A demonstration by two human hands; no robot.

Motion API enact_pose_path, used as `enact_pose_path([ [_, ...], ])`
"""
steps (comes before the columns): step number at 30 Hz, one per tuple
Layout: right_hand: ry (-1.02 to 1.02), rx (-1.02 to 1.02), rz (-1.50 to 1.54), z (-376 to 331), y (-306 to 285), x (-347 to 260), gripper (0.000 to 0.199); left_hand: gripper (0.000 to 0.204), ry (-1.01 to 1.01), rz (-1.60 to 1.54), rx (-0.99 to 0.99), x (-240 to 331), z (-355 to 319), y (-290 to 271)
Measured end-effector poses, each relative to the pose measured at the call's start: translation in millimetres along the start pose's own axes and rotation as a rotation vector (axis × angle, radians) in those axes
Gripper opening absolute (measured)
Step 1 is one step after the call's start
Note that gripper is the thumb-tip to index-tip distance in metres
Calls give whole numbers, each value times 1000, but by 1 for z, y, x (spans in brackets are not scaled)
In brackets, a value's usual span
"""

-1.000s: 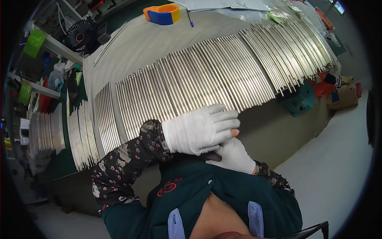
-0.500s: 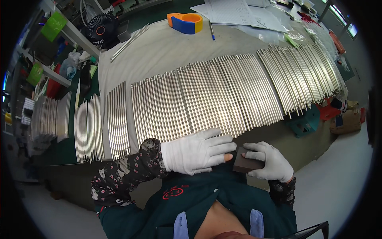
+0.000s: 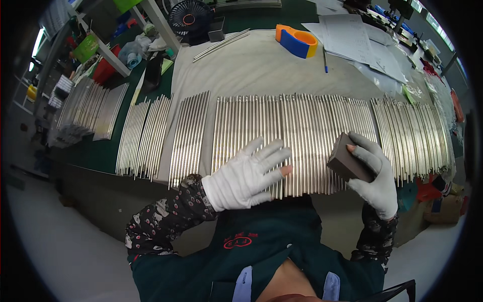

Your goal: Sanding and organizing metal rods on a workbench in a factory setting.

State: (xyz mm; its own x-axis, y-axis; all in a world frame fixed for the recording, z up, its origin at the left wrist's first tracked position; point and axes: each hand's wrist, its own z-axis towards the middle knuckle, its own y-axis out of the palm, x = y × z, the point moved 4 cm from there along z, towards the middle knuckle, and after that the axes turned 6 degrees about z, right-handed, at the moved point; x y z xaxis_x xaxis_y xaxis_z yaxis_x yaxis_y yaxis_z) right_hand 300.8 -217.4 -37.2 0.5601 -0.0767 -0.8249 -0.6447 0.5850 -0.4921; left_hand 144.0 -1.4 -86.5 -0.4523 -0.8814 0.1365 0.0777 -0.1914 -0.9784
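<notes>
Rods (image 3: 302, 136) lie side by side in a long row across the cloth (image 3: 251, 65), ends toward the near bench edge. Left hand (image 3: 246, 176), gloved, spread flat with fingers apart, presses on the near ends at about 7 o'clock from the row's middle. Right hand (image 3: 375, 171), gloved too, clamps a dark block (image 3: 347, 162) between thumb and fingers, just over the rods at 4 o'clock. Hands well apart.

Risks, as a judgement: rods only rest loose, so a push along the row could roll them out of line or slide some off the near edge. Bare fingertip showing through each glove could catch on a rod end. Block held at one corner could twist and slip. More rod bundles (image 3: 136, 136) at 9 o'clock; tape holder (image 3: 297, 41), papers (image 3: 352, 40) and fan (image 3: 190, 17) toward 12, well clear.
</notes>
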Motion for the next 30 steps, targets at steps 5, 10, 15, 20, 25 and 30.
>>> enact_pose_path([
  [5, 100, 25, 33, 45, 2, 13, 58, 95, -400, 67, 29, -18, -40, 21],
  [10, 73, 55, -184, 84, 9, 27, 56, 90, 8, -258, -100, 24, -20, 15],
  [15, 54, 220, -687, 118, 2, 67, 52, 79, -257, -83, 162, -37, -31, -11],
  [20, 367, 222, -1097, 126, -6, 107, 59, 65, -631, 99, -71, -104, -34, -18],
  [25, -70, 184, -1027, 136, 37, 59, 62, 67, -672, 105, -1, -142, -20, 5],
  [30, -192, -87, -754, 140, 117, 48, 70, 64, -618, 255, 106, -143, 2, 20],
])
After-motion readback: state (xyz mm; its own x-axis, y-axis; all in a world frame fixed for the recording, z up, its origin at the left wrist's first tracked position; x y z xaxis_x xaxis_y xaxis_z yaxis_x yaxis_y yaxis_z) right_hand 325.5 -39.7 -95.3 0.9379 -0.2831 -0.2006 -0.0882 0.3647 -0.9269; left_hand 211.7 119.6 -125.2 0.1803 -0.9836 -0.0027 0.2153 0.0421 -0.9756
